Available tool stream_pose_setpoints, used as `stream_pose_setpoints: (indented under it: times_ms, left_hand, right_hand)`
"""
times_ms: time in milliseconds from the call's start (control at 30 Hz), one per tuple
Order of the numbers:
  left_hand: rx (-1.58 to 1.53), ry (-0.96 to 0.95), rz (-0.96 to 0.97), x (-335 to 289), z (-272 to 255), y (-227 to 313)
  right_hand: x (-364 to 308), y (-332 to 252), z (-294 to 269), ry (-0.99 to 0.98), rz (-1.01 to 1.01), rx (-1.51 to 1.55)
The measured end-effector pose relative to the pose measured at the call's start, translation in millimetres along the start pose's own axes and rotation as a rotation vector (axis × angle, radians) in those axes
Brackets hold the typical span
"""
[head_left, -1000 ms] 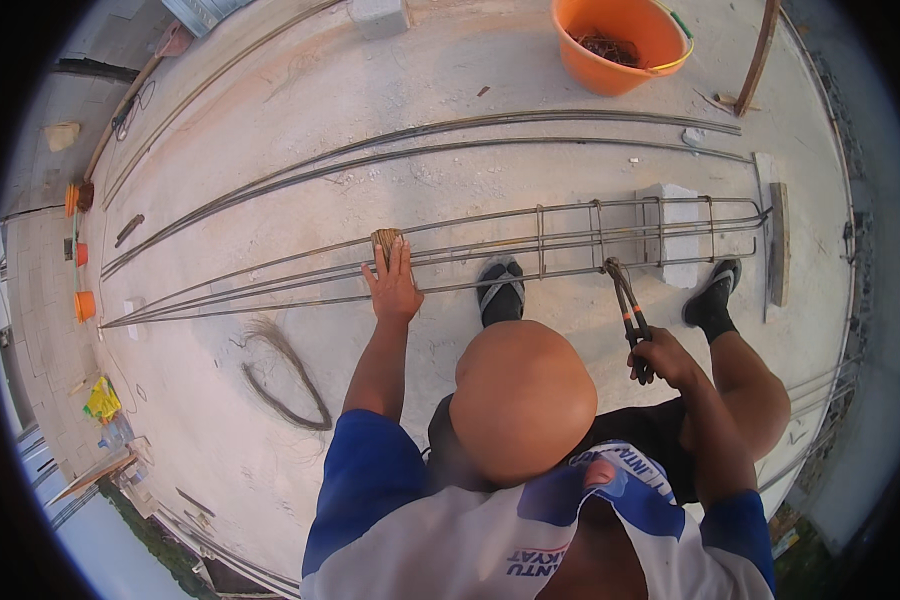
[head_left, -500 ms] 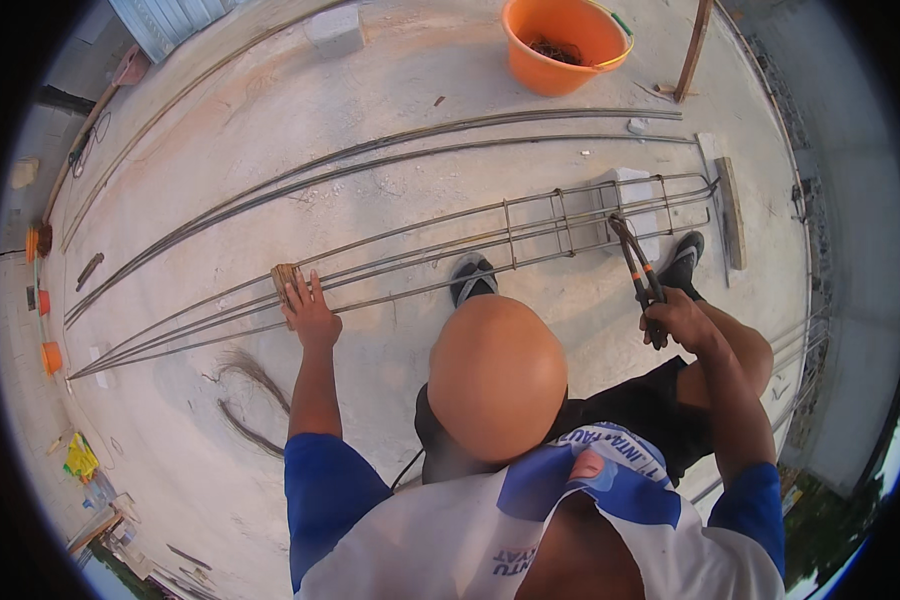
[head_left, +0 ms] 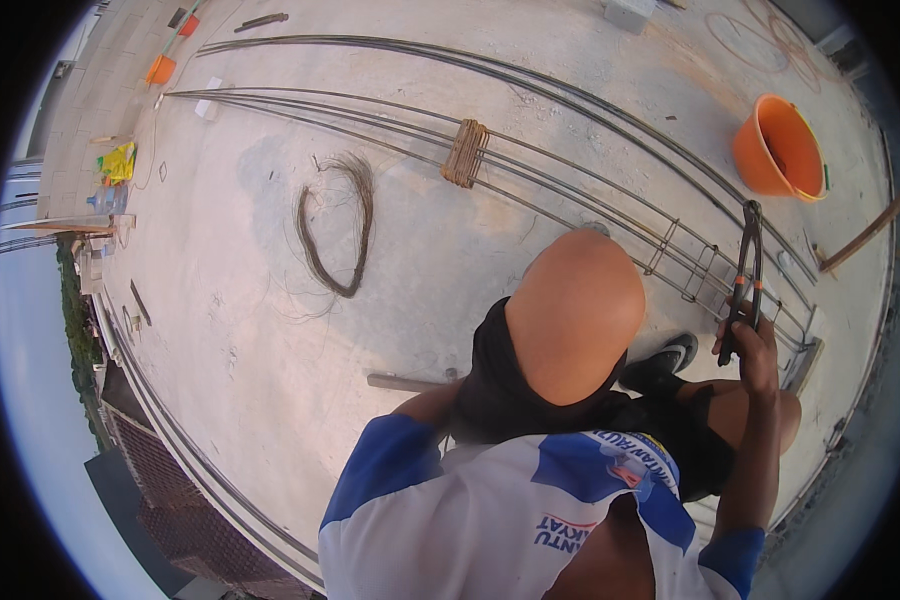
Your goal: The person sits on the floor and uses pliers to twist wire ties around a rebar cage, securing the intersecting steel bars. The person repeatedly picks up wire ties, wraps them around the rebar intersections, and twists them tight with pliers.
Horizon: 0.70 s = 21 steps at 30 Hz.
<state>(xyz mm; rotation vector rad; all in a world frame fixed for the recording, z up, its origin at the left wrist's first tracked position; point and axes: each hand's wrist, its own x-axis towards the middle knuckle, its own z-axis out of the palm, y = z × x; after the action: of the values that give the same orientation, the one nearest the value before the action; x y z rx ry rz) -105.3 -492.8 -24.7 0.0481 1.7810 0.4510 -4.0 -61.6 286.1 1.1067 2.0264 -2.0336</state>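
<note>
My right hand (head_left: 753, 348) is closed around the dark handles of a pair of pincers (head_left: 752, 255), their jaws pointing away from me. They are held up over the right end of a long steel rebar cage (head_left: 610, 190). A tight stack of rusty stirrups (head_left: 465, 153) sits around the cage's long bars, left of my knee. Toward the right, several stirrups (head_left: 695, 272) stand spaced along the bars. My left forearm (head_left: 428, 408) passes behind my raised leg, which hides my left hand. A loose bundle of thin tie wire (head_left: 358, 235) lies curved on the concrete floor.
Beyond the cage run more long steel bars (head_left: 530, 80). An orange bucket (head_left: 767, 150) stands at the far right near a wooden post (head_left: 865, 235). A flat bar (head_left: 405, 383) lies left of my knee. A pale block (head_left: 630, 14) sits at the far edge.
My left hand has left the stirrup stack and gone behind my leg. My right hand has lifted the pincers away from the cage bars. The view has turned toward the left.
</note>
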Motion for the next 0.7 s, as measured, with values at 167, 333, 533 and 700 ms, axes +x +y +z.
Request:
stream_pose_setpoints:
  times_ms: [167,333,533,700]
  left_hand:
    - [-0.053,-0.073,0.004,-31.9,36.3,13.3]
    - [-0.080,-0.266,-0.007,-66.5,84.6,31.2]
    - [-0.141,-0.642,-0.015,-125.2,131.1,83.1]
    - [-0.178,-0.962,-0.010,-164.6,124.1,137.7]
  right_hand:
    - [32.2,-20.2,14.1,-0.118,0.016,-0.074]
    - [84.9,-40.4,23.4,-0.183,0.098,-0.289]
    - [189.9,-56.6,36.0,-0.331,0.238,-0.464]
    - [274.5,-64.1,48.5,-0.376,0.253,-0.605]
